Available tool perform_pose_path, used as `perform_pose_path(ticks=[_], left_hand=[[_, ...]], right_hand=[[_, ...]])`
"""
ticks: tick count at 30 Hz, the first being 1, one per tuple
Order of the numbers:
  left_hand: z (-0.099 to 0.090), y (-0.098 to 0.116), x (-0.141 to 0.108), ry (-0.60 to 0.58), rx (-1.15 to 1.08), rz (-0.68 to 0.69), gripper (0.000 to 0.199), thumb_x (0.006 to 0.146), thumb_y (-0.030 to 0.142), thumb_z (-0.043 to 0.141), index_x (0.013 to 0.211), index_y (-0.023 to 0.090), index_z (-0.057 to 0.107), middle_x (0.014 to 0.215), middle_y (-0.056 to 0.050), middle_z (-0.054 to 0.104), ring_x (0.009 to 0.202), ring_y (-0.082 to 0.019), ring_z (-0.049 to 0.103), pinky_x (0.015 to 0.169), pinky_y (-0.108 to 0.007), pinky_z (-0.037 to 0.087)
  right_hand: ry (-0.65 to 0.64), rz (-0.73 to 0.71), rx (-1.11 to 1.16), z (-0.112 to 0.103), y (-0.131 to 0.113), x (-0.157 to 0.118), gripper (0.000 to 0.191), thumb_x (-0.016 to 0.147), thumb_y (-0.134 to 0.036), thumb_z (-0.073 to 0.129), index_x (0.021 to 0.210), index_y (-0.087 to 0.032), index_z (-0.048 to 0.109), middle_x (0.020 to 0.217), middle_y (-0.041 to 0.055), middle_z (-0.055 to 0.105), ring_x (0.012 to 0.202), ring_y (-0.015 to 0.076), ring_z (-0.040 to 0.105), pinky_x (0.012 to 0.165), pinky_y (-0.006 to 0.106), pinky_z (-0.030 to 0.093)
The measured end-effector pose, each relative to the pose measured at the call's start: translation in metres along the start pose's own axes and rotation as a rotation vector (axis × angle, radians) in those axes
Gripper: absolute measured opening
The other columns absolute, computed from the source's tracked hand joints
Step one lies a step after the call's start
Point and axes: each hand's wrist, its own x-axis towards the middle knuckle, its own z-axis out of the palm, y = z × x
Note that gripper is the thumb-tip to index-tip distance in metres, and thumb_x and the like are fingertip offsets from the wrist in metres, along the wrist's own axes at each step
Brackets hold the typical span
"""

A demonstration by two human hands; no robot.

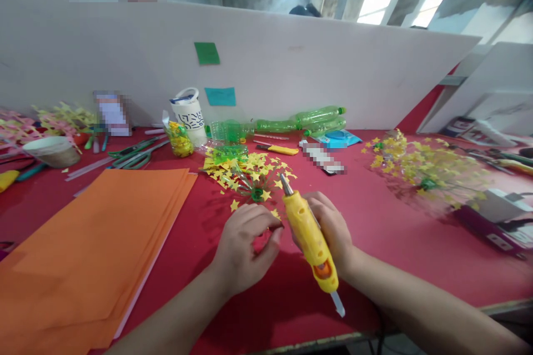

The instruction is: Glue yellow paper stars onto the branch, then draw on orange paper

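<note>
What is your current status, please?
Right hand gripping yellow glue gun, nozzle pointing away. Left hand curled beside it, grip unclear. Loose yellow stars scattered near green plastic piece, just beyond both hands.

5 o'clock: long yellow glue gun (308, 233), smooth plastic body; bare metal nozzle (287, 185), slight shine. 8 o'clock: stacked orange sheets (95, 238), smooth matt paper. 1 o'clock: long green bottles (318, 117), glossy see-through plastic. Near centre: small yellow stars (235, 205), papery. Red counter (358, 194): smooth, faint sheen. 12 o'clock: white partition panel (266, 50), smooth, matt.
</note>
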Motion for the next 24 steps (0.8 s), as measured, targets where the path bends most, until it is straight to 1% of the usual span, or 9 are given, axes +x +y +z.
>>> perform_pose_path(ticks=[2,4,7,9,12,15,18,20,24], left_hand=[[0.001,0.002,0.0,0.008,-0.029,-0.007,0.008,0.081,0.015,0.051,0.076,0.018,0.057,0.07,-0.002,0.059,0.067,-0.016,0.053,0.063,-0.03,0.041],[0.001,0.002,0.0,0.049,-0.063,-0.006,0.006,0.081,0.016,0.052,0.078,0.018,0.057,0.071,-0.002,0.061,0.068,-0.016,0.054,0.064,-0.029,0.042],[0.0,0.002,0.001,0.08,-0.094,-0.061,0.005,0.08,0.017,0.055,0.077,0.017,0.058,0.073,-0.002,0.062,0.069,-0.015,0.056,0.065,-0.028,0.043],[0.0,0.001,0.001,0.093,-0.099,-0.12,0.008,0.081,0.016,0.054,0.075,0.017,0.059,0.073,-0.002,0.061,0.068,-0.014,0.056,0.065,-0.027,0.044],[0.002,0.0,0.001,0.073,-0.114,-0.166,0.011,0.082,0.014,0.051,0.075,0.017,0.059,0.072,-0.002,0.061,0.067,-0.014,0.056,0.065,-0.026,0.044],[0.005,-0.002,0.0,0.068,-0.133,-0.14,0.009,0.082,0.014,0.053,0.077,0.017,0.06,0.075,-0.003,0.062,0.07,-0.014,0.057,0.068,-0.027,0.046],[0.007,-0.002,-0.001,0.073,-0.113,-0.109,0.009,0.08,0.012,0.054,0.078,0.018,0.061,0.074,-0.002,0.063,0.07,-0.014,0.058,0.069,-0.027,0.046],[0.007,-0.002,-0.001,0.066,-0.102,-0.1,0.009,0.08,0.011,0.054,0.077,0.018,0.061,0.072,-0.001,0.062,0.068,-0.014,0.057,0.068,-0.027,0.045],[0.006,0.0,-0.001,0.059,-0.118,-0.128,0.01,0.08,0.012,0.054,0.075,0.017,0.06,0.072,-0.003,0.061,0.069,-0.014,0.056,0.068,-0.027,0.045]], right_hand=[[-0.001,-0.06,0.091,-0.002,-0.004,0.004,0.003,0.086,-0.022,0.047,0.085,-0.022,0.049,0.078,0.004,0.061,0.075,0.0177,0.059,0.066,0.031,0.052],[0.001,-0.106,0.18,-0.002,-0.006,0.006,0.003,0.086,-0.02,0.047,0.087,-0.021,0.05,0.081,0.0059,0.062,0.078,0.0191,0.059,0.068,0.034,0.051],[0.003,-0.113,0.228,-0.002,-0.006,0.005,0.006,0.082,-0.018,0.053,0.087,-0.02,0.051,0.083,0.0064,0.064,0.083,0.0204,0.059,0.072,0.035,0.051],[0.002,-0.07,0.229,-0.001,-0.005,0.003,0.01,0.079,-0.017,0.057,0.087,-0.021,0.051,0.086,0.0055,0.064,0.086,0.0204,0.06,0.074,0.035,0.051],[0.01,0.04,0.208,0.001,-0.001,0.0,0.008,0.08,-0.018,0.056,0.086,-0.022,0.052,0.088,0.0049,0.063,0.086,0.0194,0.06,0.074,0.033,0.052],[-0.007,0.148,0.144,0.003,0.002,-0.002,0.011,0.077,-0.023,0.06,0.087,-0.022,0.054,0.088,0.0045,0.061,0.081,0.0187,0.06,0.069,0.031,0.051],[-0.037,0.238,0.084,0.005,0.003,-0.003,0.016,0.071,-0.024,0.065,0.084,-0.022,0.054,0.082,0.0016,0.06,0.071,0.0162,0.058,0.062,0.027,0.049],[-0.024,0.281,0.086,0.007,0.001,-0.004,0.016,0.07,-0.021,0.064,0.081,-0.022,0.053,0.078,0.0002,0.059,0.068,0.0149,0.058,0.059,0.026,0.048],[0.033,0.345,0.139,0.009,-0.004,-0.002,0.015,0.071,-0.017,0.061,0.077,-0.022,0.048,0.075,-0.0016,0.059,0.064,0.0136,0.058,0.057,0.025,0.047]])
